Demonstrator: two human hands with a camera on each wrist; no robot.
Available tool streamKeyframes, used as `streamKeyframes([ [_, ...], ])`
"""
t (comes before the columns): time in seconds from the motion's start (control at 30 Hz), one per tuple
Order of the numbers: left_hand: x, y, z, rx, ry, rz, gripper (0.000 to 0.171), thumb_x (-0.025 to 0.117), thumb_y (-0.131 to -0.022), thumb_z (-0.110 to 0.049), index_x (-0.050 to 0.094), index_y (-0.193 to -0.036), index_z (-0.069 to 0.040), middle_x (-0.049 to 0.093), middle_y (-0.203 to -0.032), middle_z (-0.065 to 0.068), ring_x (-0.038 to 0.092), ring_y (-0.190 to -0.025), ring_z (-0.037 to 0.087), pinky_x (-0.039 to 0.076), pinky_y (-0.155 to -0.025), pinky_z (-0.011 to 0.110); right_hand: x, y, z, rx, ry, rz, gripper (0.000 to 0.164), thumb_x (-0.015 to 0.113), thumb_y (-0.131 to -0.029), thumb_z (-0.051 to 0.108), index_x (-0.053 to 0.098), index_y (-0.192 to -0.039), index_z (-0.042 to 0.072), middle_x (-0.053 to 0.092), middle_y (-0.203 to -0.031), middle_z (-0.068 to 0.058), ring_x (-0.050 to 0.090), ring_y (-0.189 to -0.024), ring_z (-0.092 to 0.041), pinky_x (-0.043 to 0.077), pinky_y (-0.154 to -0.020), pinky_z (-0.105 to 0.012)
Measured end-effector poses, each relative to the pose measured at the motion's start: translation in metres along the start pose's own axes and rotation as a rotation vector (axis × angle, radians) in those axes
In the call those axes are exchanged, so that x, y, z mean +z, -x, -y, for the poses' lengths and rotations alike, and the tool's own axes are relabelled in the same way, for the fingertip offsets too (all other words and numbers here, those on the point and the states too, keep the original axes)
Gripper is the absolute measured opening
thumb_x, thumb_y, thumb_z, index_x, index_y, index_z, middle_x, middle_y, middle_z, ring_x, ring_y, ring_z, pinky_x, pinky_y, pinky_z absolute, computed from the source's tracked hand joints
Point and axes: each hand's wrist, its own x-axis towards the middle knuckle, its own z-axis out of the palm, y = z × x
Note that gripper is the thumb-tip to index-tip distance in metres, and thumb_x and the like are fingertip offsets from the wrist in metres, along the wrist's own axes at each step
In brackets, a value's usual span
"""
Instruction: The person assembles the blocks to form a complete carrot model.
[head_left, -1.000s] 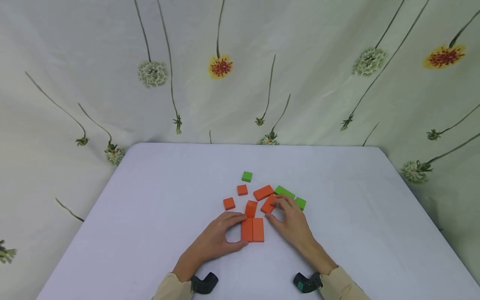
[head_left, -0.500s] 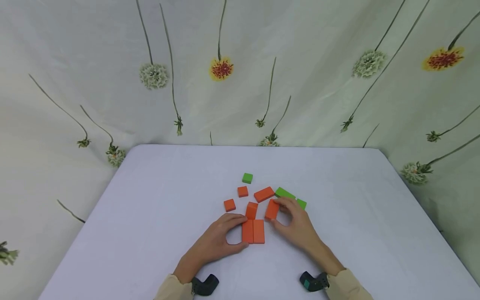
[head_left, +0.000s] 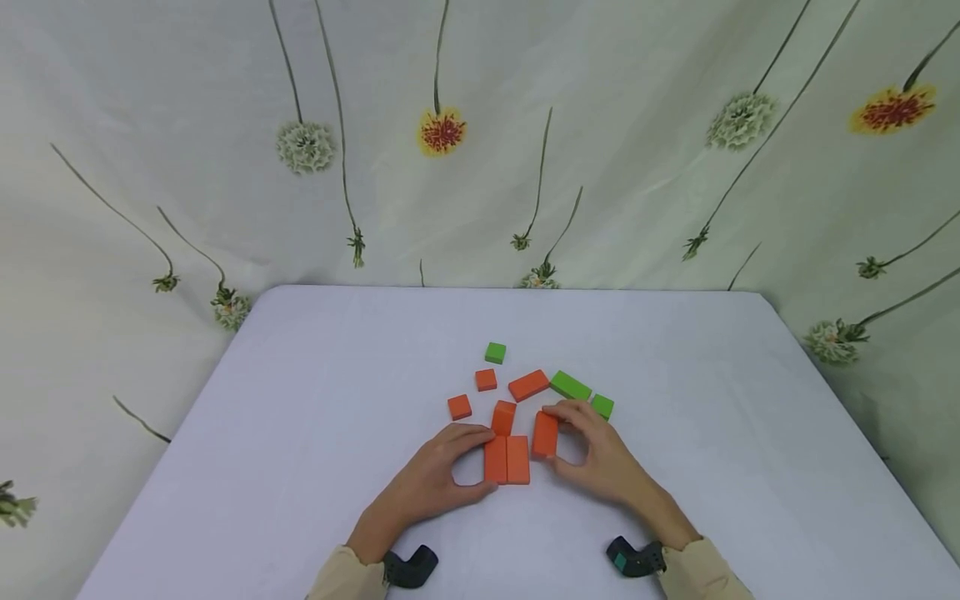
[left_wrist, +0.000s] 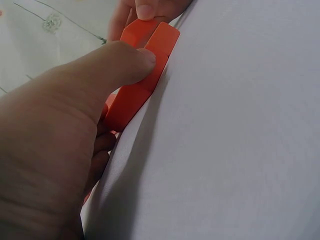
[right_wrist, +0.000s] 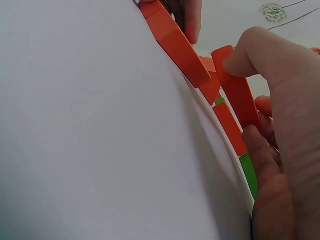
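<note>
Two orange rectangular blocks lie side by side on the table, a left one (head_left: 495,461) and a right one (head_left: 518,461). My left hand (head_left: 431,471) grips the left block, thumb at its near end and fingertips at the far end. Just right of the pair, my right hand (head_left: 600,458) pinches another orange block (head_left: 545,435) lengthwise between thumb and fingers. That held block (right_wrist: 237,92) is tilted in the right wrist view, and a gap separates it from the pair in the head view. A further orange block (head_left: 503,417) sits directly behind the pair.
Beyond the hands lie two small orange blocks (head_left: 460,407) (head_left: 486,380) and a longer orange block (head_left: 529,385). Green blocks (head_left: 571,386) (head_left: 602,406) lie behind the right hand, and a small green block (head_left: 495,352) is farthest back. A flowered cloth (head_left: 622,183) hangs behind the table (head_left: 337,358).
My right hand has taken hold of the orange block and brought it nearer to me, turning it almost parallel to the pair. The left hand has stayed in place.
</note>
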Motion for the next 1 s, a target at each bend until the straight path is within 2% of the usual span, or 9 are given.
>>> streamKeyframes([
  [0.17,0.0007,0.0004,-0.0007,-0.005,0.007,0.000,0.062,0.087,-0.084,-0.034,0.065,-0.139,-0.015,0.063,-0.139,0.000,0.057,-0.132,0.019,0.054,-0.107,0.040,-0.0024,0.0026,0.0003,-0.008,-0.003,0.054,0.062,0.085,-0.080,0.012,0.062,-0.137,0.018,0.058,-0.133,0.003,0.062,-0.114,-0.011,0.057,-0.100,-0.032],
  [0.37,0.0021,0.0004,-0.0008,0.001,0.000,-0.008,0.060,0.087,-0.085,-0.033,0.066,-0.138,-0.015,0.063,-0.139,0.000,0.057,-0.131,0.020,0.055,-0.106,0.042,-0.0056,0.0047,0.0031,0.015,-0.035,0.161,0.063,0.084,-0.081,0.013,0.061,-0.139,0.022,0.057,-0.135,0.007,0.060,-0.119,-0.010,0.055,-0.105,-0.033],
  [0.57,0.0010,-0.0004,-0.0001,-0.003,0.002,0.001,0.060,0.086,-0.085,-0.033,0.065,-0.138,-0.014,0.063,-0.140,0.000,0.057,-0.131,0.019,0.054,-0.107,0.041,-0.0075,0.0049,0.0059,0.008,-0.001,0.229,0.061,0.083,-0.083,0.017,0.060,-0.139,0.025,0.056,-0.136,0.009,0.058,-0.121,-0.010,0.054,-0.107,-0.038],
  [0.73,0.0004,-0.0017,0.0003,0.008,0.006,0.003,0.061,0.086,-0.085,-0.032,0.065,-0.139,-0.013,0.062,-0.140,0.001,0.057,-0.131,0.020,0.054,-0.107,0.041,-0.0073,0.0049,0.0065,-0.007,0.049,0.232,0.060,0.084,-0.083,0.022,0.061,-0.139,0.026,0.056,-0.136,0.008,0.058,-0.122,-0.011,0.055,-0.106,-0.041],
  [1.0,0.0004,-0.0024,0.0014,0.010,-0.008,-0.009,0.061,0.087,-0.085,-0.030,0.065,-0.138,-0.012,0.063,-0.139,0.002,0.058,-0.131,0.021,0.055,-0.106,0.040,-0.0060,0.0034,0.0059,-0.030,0.046,0.207,0.058,0.086,-0.083,0.024,0.064,-0.137,0.022,0.059,-0.137,0.006,0.059,-0.124,-0.013,0.055,-0.106,-0.039],
])
